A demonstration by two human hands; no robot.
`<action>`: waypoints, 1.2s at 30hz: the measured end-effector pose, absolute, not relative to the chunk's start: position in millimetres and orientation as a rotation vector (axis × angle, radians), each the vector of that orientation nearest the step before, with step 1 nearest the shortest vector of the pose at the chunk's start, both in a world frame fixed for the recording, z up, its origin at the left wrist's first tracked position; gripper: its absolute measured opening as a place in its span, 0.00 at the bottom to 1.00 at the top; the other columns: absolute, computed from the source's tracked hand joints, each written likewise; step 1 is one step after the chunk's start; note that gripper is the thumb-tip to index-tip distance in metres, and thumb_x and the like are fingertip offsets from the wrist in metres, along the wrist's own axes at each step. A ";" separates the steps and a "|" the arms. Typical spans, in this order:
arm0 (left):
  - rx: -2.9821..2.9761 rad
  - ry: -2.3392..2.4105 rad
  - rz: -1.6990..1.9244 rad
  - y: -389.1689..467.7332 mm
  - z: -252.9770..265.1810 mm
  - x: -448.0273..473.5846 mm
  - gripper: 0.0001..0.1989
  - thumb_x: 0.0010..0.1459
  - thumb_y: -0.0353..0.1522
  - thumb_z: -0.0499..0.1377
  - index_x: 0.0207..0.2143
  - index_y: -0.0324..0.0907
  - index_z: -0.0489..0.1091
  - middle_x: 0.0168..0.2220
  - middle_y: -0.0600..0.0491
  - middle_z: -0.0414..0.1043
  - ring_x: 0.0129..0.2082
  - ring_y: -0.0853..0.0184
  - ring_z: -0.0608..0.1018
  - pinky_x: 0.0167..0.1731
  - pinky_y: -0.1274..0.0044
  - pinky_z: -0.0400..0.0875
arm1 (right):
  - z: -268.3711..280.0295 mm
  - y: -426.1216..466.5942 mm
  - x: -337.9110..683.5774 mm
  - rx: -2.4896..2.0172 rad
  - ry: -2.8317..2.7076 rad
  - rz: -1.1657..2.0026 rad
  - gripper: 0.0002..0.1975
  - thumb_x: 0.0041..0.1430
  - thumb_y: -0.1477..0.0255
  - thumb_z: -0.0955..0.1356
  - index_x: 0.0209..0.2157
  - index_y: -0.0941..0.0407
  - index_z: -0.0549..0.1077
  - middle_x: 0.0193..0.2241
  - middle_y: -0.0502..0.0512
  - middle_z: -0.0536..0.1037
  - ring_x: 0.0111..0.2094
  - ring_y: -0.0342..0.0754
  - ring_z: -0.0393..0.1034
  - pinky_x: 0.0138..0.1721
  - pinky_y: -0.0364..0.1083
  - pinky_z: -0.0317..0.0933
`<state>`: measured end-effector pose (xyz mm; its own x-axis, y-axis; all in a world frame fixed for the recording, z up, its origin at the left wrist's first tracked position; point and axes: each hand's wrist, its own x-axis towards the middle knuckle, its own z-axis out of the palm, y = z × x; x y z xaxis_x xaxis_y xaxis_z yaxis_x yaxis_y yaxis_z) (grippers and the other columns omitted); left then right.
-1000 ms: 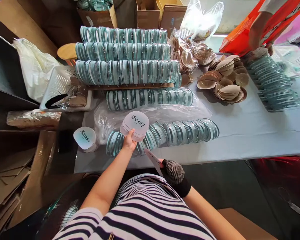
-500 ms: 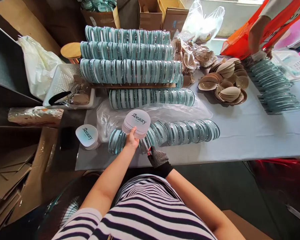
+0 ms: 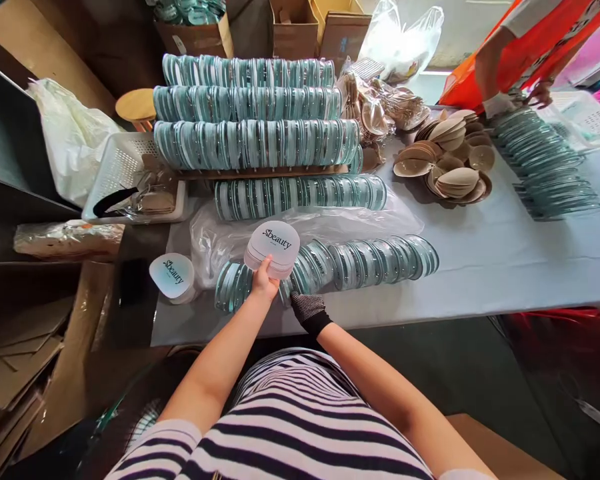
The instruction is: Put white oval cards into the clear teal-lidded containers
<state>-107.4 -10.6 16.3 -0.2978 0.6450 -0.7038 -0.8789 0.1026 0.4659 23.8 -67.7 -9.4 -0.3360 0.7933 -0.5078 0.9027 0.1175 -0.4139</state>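
Observation:
My bare left hand (image 3: pixel 265 283) is closed round a stack of white rounded cards (image 3: pixel 273 248) printed "beauty", thumb on top. It is held above the front row of clear, teal-tinted round cases (image 3: pixel 310 267), covering part of that row. My right hand (image 3: pixel 308 311), in a dark dotted fingerless glove, is just right of and below it, against the near side of the row. Its fingers are curled in, and what they grip is hidden. A second stack of the same cards (image 3: pixel 172 277) lies at the table's left end.
Several long rows of similar cases (image 3: pixel 255 145) stand behind, over clear plastic film (image 3: pixel 205 233). A white basket (image 3: pixel 115 160) is at the left. Beige cup-shaped pieces (image 3: pixel 455 180) are heaped at the right. A co-worker's hands (image 3: pixel 540 93) are by more clear cases (image 3: pixel 550 167).
My right hand has moved slightly left and up, from below the card stack in against the row of cases. My left hand and its cards have hardly moved. The view has shifted a little.

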 end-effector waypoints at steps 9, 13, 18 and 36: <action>-0.218 1.184 1.486 -6.9 15.0 -110.6 0.11 0.56 0.24 0.58 0.42 0.40 0.73 0.40 0.50 0.79 0.43 0.65 0.80 0.50 0.68 0.73 | -4.0 -52.8 25.2 1.529 1.857 -2.113 0.17 0.67 0.63 0.57 0.51 0.55 0.66 0.26 0.51 0.74 0.30 0.46 0.73 0.36 0.49 0.70; -0.153 1.259 1.556 -9.2 28.0 -153.2 0.09 0.60 0.28 0.54 0.40 0.41 0.73 0.38 0.50 0.79 0.44 0.65 0.79 0.51 0.69 0.72 | 11.2 -51.2 16.3 1.742 2.028 -1.451 0.18 0.64 0.59 0.62 0.35 0.59 0.75 0.35 0.66 0.79 0.43 0.57 0.74 0.44 0.54 0.65; 0.012 1.582 1.857 -30.4 39.6 -238.7 0.16 0.58 0.26 0.55 0.49 0.43 0.69 0.45 0.54 0.77 0.52 0.68 0.75 0.52 0.72 0.71 | 26.7 -50.6 16.8 1.565 2.272 -0.942 0.23 0.66 0.58 0.58 0.35 0.59 0.78 0.33 0.64 0.80 0.38 0.55 0.76 0.38 0.49 0.65; -0.057 1.479 1.846 -77.8 27.2 -154.4 0.21 0.49 0.21 0.64 0.46 0.44 0.74 0.47 0.50 0.77 0.50 0.62 0.77 0.55 0.67 0.70 | 64.3 -4.7 25.2 1.876 2.564 -1.157 0.29 0.64 0.62 0.60 0.64 0.57 0.57 0.57 0.61 0.70 0.56 0.51 0.66 0.53 0.47 0.60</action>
<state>-154.4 -77.8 27.2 -0.7131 0.5205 -0.4697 -0.5718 -0.0442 0.8192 25.2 -4.7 64.3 -0.3646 0.9108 -0.1940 0.7483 0.1625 -0.6432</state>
